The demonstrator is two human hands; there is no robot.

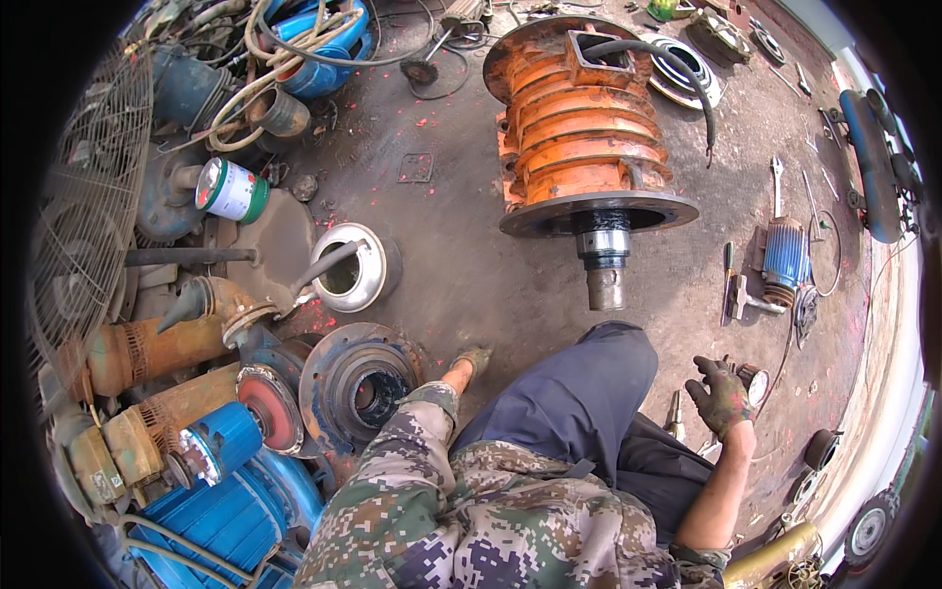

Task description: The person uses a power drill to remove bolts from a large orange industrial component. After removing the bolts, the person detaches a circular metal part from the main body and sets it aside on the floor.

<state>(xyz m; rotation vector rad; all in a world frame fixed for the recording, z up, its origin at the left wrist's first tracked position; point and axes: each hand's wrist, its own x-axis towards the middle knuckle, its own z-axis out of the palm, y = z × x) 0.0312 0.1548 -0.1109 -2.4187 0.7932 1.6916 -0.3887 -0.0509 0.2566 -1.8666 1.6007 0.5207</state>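
My gloved left hand (pixel 475 358) hangs low beside a round flanged pump part (pixel 324 368) with dark grease in its bore. Its fingers are too foreshortened to read. On the other side, my gloved right hand (pixel 715 394) has its fingers spread, with nothing seen in them. Next to that hand is a round dial gauge (pixel 756 383); whether they touch, I cannot tell. Before me an orange ribbed motor housing (pixel 589 140) lies on its side. A steel shaft (pixel 606 254), dark with grease near the flange, points toward my knee.
A metal kettle-like pot (pixel 353 276), a paint can (pixel 234 190) and blue machinery (pixel 221 523) crowd the left. At right lie a hammer (pixel 751 300), an adjustable wrench (pixel 777 180) and a small blue motor (pixel 786 254). A black cable (pixel 692 73) leaves the housing's terminal opening.
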